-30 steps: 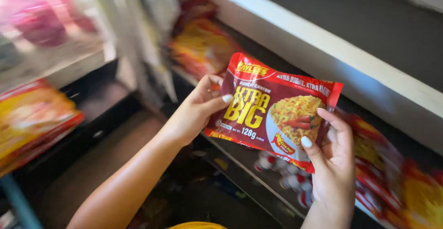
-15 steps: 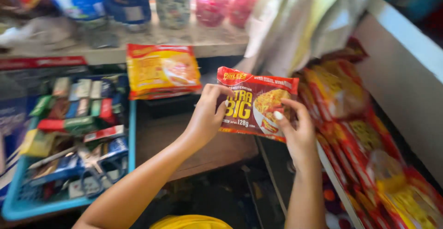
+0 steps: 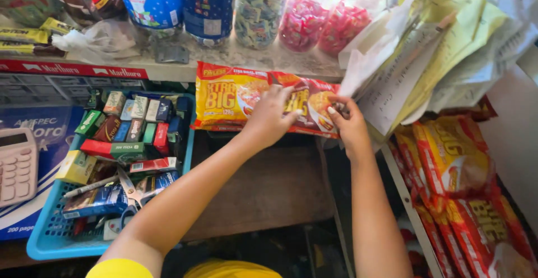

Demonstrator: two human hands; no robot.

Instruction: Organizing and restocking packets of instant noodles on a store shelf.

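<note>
1. My left hand point(image 3: 272, 118), at frame centre, lies with fingers spread over a red noodle packet point(image 3: 311, 107), pressing it flat against the shelf front.
2. My right hand point(image 3: 348, 122), just right of it, pinches that packet's right edge between thumb and fingertips.
3. The red packet sits centre-top, overlapping a yellow noodle packet point(image 3: 224, 96) on its left, under the counter ledge point(image 3: 168, 68).
4. I judge the step to be lining the red packet up beside the yellow one; next I would need to square its edge before loosening the pinch.
5. Outward: a blue basket point(image 3: 42, 244) of small boxes lower left, candy jars point(image 3: 305, 17) top centre, loose papers point(image 3: 448, 54) upper right.
</note>
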